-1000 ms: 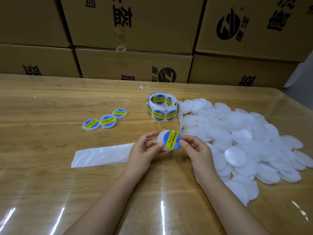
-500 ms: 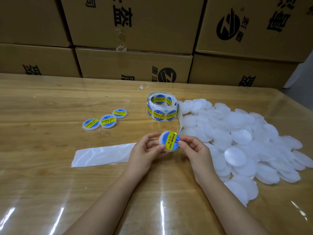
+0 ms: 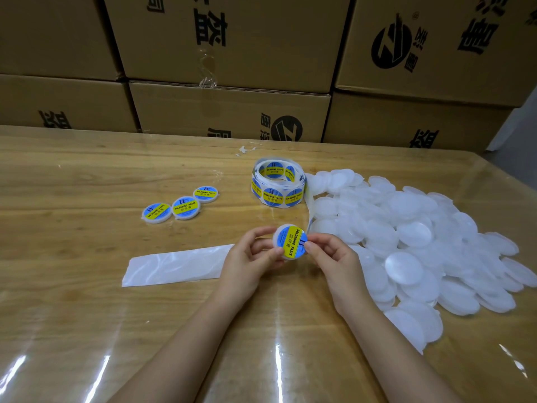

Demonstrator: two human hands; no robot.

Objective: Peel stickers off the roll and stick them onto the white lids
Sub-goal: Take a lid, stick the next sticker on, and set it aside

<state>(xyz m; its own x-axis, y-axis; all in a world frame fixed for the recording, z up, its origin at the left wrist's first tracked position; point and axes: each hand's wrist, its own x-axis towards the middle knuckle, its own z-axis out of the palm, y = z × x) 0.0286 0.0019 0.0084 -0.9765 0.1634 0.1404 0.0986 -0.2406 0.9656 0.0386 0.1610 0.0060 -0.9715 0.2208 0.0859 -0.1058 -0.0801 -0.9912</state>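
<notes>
- Left hand [image 3: 250,257] and right hand [image 3: 331,257] both pinch one white lid [image 3: 290,242] above the desk [image 3: 72,315]; blue-yellow sticker [image 3: 293,239] on its face.
- Sticker roll [image 3: 277,184] beyond, beside heap of bare lids [image 3: 412,242].
- Three labelled lids [image 3: 184,207] far left.

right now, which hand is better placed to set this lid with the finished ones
Left, probably: the left hand grips the lid and three labelled lids lie on its side, farther from the right hand.

Glossy wood-grain table [image 3: 87,175], translucent white plastic lids [image 3: 406,228], matt cardboard boxes [image 3: 232,39]
</notes>
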